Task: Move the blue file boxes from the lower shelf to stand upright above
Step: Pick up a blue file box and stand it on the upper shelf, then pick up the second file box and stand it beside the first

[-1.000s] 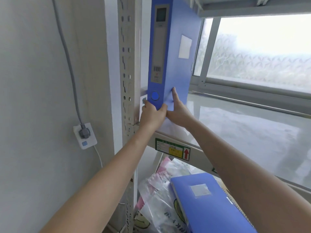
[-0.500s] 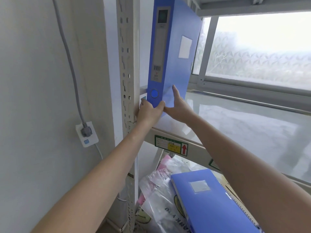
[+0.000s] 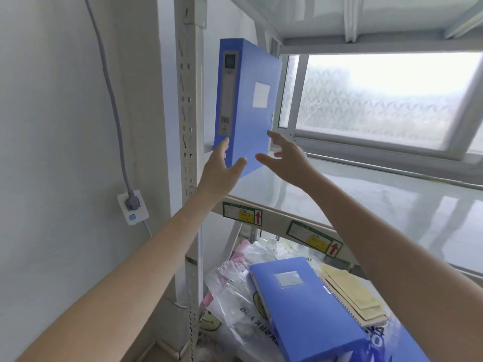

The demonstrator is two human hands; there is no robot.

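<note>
Standing upright at the far left end of the upper shelf (image 3: 339, 194), one blue file box (image 3: 245, 105) has its spine toward us, close beside the perforated shelf post (image 3: 188, 100). Our left hand (image 3: 222, 171) is raised in front of its lower spine corner with the fingers (image 3: 224, 146) spread apart; from here we cannot tell whether they touch the box. Our right hand (image 3: 287, 158) hovers just right of the box's near bottom corner, fingers apart and gripping nothing. On the lower shelf, a second blue file box (image 3: 305, 309) lies flat on top of crumpled plastic bags (image 3: 235, 309), with a stack of tan notebooks (image 3: 352, 296) just to its right. A frosted window (image 3: 379, 100) sits beyond the upper shelf. On the wall to the left, a grey cable (image 3: 112, 100) runs down to a plugged wall socket (image 3: 133, 207).
</note>
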